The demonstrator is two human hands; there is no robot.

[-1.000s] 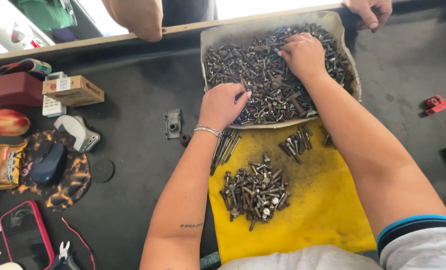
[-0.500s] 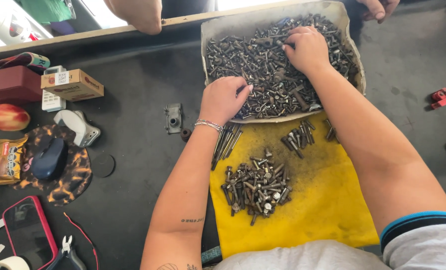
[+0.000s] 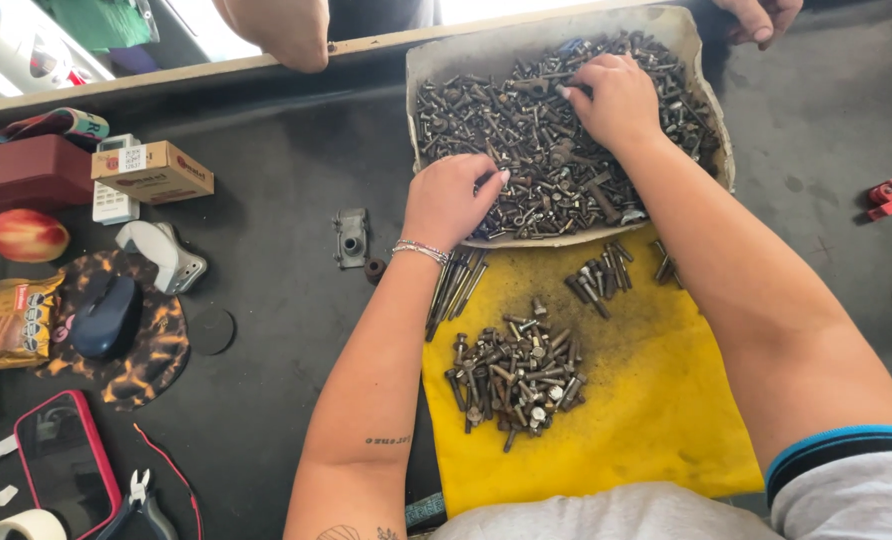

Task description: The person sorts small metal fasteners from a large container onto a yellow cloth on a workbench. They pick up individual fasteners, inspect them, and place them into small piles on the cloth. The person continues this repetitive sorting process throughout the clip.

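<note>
Surface: dark workbench (image 3: 286, 180) | Thing: mixed dark steel bolts (image 3: 526, 140) heaped in shallow beige tray (image 3: 696, 50), above yellow cloth (image 3: 656, 400) | Left hand (image 3: 451, 200): fingers curled into heap, grasp unclear | Right hand (image 3: 616, 100): fingertips pinching bolts | Handling: small, rigid, heavy together, likely oily; pinch by shank.

The tray (image 3: 446, 60) sits at twelve o'clock on the worktop, a shallow, pale, worn container with rounded corners, heaped with dark, greasy bolts and screws (image 3: 541, 150) lying every way. Its near edge overlaps the yellow cloth (image 3: 656, 420), which spreads flat toward six o'clock, smudged with grime. On the cloth lie sorted groups: a dense pile of short bolts (image 3: 514, 372) near the centre, a row of long thin bolts (image 3: 456, 285) at ten o'clock, and a small cluster (image 3: 596, 280) at one o'clock.
</note>
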